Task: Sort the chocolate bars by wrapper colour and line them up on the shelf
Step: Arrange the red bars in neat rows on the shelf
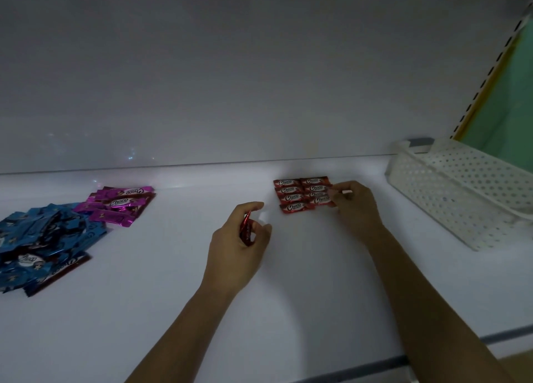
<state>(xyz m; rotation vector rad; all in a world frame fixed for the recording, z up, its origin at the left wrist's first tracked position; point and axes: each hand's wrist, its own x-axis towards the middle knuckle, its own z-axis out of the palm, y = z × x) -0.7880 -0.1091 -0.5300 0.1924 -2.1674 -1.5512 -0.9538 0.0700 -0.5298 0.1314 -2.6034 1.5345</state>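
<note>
Bare L grip (237, 242), bare R grip (356, 206), forearms (178, 325) uncovered

Eight red foil-wrapped chocolate bars (302, 193) are laid in two columns of four. At least one further red bar (246, 228) is held in the left hand (236, 247). Roughly five magenta foil-wrapped bars (115, 206) are seen. The heaped blue foil-wrapped bars (43, 232) cannot be counted. One white perforated plastic basket (450, 198) is present.

The red bars (291, 191) carry white lettering. The magenta bars (124, 202) are glossy; the blue bars (57, 224) show pale stars. The shelf (173, 296) is white, the basket (450, 192) white and perforated, the panel (507, 100) green.
</note>
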